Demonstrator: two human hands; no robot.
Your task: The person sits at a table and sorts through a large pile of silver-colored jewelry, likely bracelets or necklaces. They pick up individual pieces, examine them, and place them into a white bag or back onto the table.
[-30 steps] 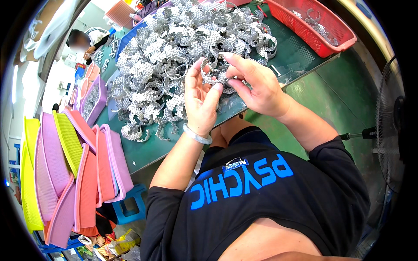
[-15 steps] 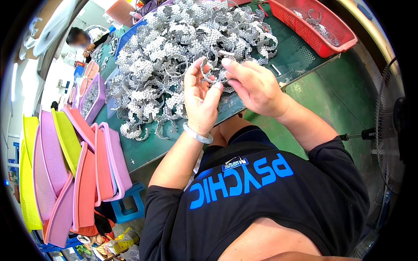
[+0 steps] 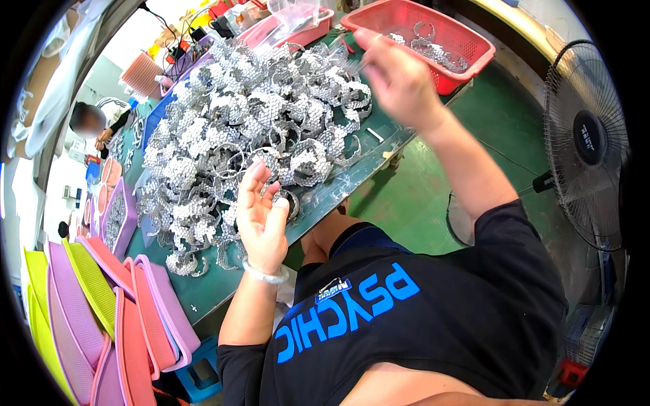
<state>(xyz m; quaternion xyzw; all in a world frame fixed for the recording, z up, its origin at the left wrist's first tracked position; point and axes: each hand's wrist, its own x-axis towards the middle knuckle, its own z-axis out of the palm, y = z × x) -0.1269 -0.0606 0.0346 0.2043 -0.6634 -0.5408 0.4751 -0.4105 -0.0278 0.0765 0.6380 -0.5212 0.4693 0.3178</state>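
Note:
A large heap of silver, honeycomb-patterned curved bands (image 3: 223,115) covers much of the green table (image 3: 379,152). At the near edge of the heap, my left hand (image 3: 261,220) is raised with palm up, fingers stretched and thumb apart. Just behind its thumb shows a dark curved band (image 3: 292,204), which does not look gripped. My right hand (image 3: 403,84) is over the table's right part, close to the red basket (image 3: 467,57). Motion smears its fingers, and a blurred greyish shape shows by the fingertips; whether they hold it I cannot tell. A few bands lie inside the basket.
Stacked purple, yellow-green and red baskets (image 3: 145,318) stand at the left, beside a blue stool (image 3: 203,372). A standing fan (image 3: 586,139) is at the right. Another pink basket (image 3: 305,30) with clear plastic sits at the back. Another person (image 3: 91,122) is at the far left.
Half a second ago both hands were together at a curved band. Now they are apart: my right hand has swung up toward the red basket, and my left hand has opened. The view has shifted too.

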